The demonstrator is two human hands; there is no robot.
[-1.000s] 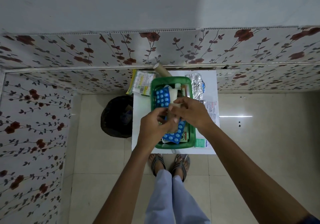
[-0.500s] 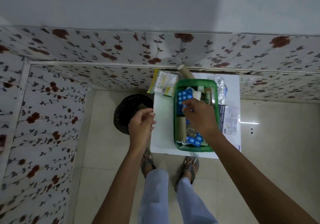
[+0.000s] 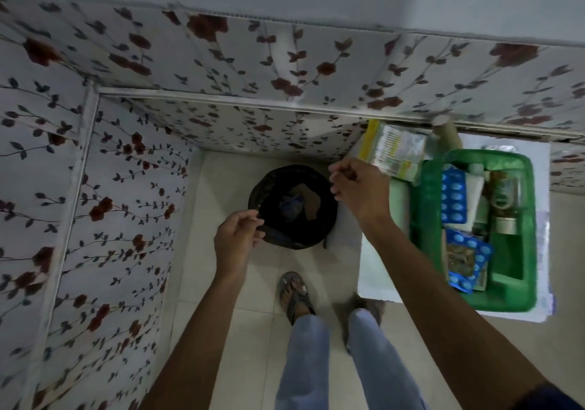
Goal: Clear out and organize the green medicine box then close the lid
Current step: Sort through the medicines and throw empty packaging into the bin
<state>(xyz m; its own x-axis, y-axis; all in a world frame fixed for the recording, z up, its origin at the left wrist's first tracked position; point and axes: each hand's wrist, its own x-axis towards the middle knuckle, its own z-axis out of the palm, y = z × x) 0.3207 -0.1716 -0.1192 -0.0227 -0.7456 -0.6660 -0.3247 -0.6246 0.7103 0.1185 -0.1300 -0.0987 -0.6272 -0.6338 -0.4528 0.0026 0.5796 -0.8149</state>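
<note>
The green medicine box (image 3: 510,259) stands open on a small white table (image 3: 376,272) at the right. It holds a blue blister pack (image 3: 454,197), a second blue blister pack (image 3: 470,262) nearer me, small bottles and papers. No lid is visible. Both hands are left of the box, over a black waste bin (image 3: 292,207) on the floor. My left hand (image 3: 237,240) hovers at the bin's near rim with its fingertips pinched together; whether anything is in them is unclear. Above the bin's right rim, my right hand (image 3: 357,188) has its fingers loosely curled and apart, with nothing in it.
The bin contains a brown card piece and a blue scrap. A yellow-green packet (image 3: 395,153) and a cardboard tube (image 3: 446,131) lie on the table behind the box. Floral wall panels close the left and far sides. My sandalled feet (image 3: 296,292) stand on pale floor tiles.
Both hands moved left from the box to above the bin. My right hand left the box empty. The view swung left, so the box now sits at the right edge.
</note>
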